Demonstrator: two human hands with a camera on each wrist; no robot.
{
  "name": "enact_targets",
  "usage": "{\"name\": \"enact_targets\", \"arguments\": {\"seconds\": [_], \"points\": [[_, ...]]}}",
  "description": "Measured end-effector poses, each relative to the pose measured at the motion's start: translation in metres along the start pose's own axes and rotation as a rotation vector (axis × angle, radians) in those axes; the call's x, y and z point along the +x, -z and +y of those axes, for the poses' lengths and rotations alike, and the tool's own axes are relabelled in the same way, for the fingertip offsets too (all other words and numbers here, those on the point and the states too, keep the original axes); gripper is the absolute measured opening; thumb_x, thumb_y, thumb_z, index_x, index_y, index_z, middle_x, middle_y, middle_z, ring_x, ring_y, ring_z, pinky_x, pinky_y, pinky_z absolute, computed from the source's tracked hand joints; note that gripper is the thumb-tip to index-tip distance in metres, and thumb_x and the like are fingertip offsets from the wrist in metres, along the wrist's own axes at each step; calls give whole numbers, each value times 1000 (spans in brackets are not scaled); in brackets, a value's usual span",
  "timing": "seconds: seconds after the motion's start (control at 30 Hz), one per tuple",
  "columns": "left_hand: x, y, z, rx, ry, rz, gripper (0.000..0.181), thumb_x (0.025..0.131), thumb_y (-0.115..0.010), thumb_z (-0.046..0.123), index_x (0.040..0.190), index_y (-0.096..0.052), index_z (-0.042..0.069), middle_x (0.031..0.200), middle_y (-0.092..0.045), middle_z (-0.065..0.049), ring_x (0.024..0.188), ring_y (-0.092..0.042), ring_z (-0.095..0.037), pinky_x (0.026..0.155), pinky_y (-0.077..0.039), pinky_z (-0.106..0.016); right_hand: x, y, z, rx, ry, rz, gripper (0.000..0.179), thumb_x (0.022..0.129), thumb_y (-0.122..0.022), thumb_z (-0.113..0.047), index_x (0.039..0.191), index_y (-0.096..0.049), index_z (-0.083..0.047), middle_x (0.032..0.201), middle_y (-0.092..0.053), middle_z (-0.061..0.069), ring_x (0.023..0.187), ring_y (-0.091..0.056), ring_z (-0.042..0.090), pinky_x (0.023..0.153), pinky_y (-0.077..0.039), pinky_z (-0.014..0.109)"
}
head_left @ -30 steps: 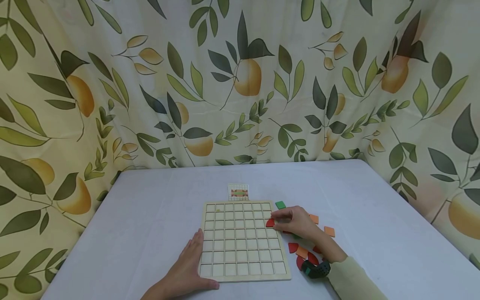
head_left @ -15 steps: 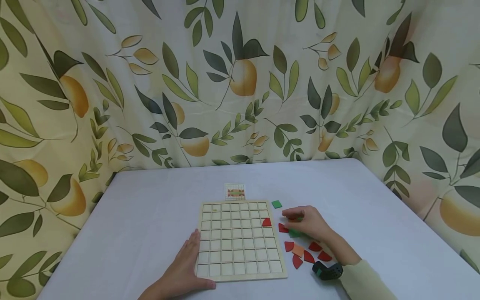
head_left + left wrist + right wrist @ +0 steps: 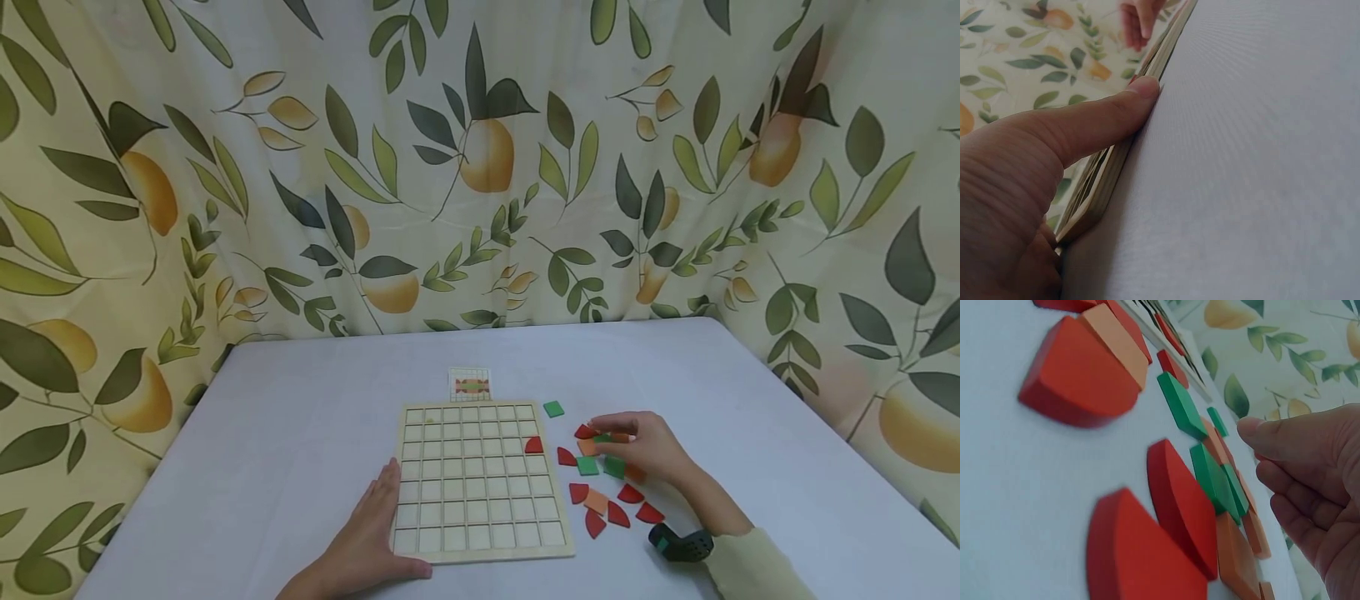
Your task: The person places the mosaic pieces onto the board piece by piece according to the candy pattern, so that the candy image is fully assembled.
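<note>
A square wooden grid board (image 3: pixel 480 552) lies on the table, with one red quarter-circle piece (image 3: pixel 533 445) in a cell near its right edge. My left hand (image 3: pixel 367 529) rests at the board's lower left corner, fingers straight along the left side; its thumb (image 3: pixel 1100 125) presses the front edge. To the right, my right hand (image 3: pixel 645 446) is over loose pieces, fingers loosely bent. Near its fingertips are a red piece (image 3: pixel 585 431), an orange square (image 3: pixel 587 447) and a green square (image 3: pixel 587 466). The right wrist view shows no piece clearly held in that hand (image 3: pixel 1310 481).
A small pattern card (image 3: pixel 470 385) lies behind the board. One green piece (image 3: pixel 553 409) sits apart by the board's upper right corner. Several red pieces (image 3: pixel 618 514) and an orange square (image 3: pixel 596 501) are spread nearer the front. A patterned curtain (image 3: pixel 480 208) hangs behind the table.
The red quarter-circle was placed on the board and let go. My right hand has moved right, over the loose pieces. My left hand has stayed by the board.
</note>
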State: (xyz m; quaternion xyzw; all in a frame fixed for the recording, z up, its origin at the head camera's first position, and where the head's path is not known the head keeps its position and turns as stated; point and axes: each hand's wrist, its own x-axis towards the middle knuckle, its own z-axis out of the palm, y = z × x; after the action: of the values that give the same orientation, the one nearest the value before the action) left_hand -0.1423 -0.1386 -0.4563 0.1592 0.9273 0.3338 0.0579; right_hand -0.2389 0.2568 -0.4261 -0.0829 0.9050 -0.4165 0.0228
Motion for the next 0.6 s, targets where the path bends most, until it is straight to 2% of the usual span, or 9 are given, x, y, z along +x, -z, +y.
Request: {"name": "enact_targets", "arguments": {"seconds": [0.17,0.4,0.6], "points": [[0,0,0,-1,-4,7,136,52,-72,69,144,-7,-7,150,-7,-21,137,-6,-32,108,-6,-47,-1,5,2,1,-34,13,36,78,-75,-21,111,-68,-8,106,-66,6,108,-52,28,81,-50,38],[0,-1,0,-7,-2,5,137,52,-72,70,144,-6,-7,150,-7,-21,137,-6,-32,108,-6,-47,-3,17,10,-22,3,32,38,79,-73,-17,113,-65,-1,109,-64,13,108,-52,35,77,-52,36],[0,0,1,-6,-1,8,137,52,-72,70,144,-6,-7,150,-7,-21,137,-7,-33,108,-7,-49,-3,26,18,-31,14,30,44,80,-72,-23,116,-62,1,110,-63,15,109,-52,37,75,-53,33]]}}
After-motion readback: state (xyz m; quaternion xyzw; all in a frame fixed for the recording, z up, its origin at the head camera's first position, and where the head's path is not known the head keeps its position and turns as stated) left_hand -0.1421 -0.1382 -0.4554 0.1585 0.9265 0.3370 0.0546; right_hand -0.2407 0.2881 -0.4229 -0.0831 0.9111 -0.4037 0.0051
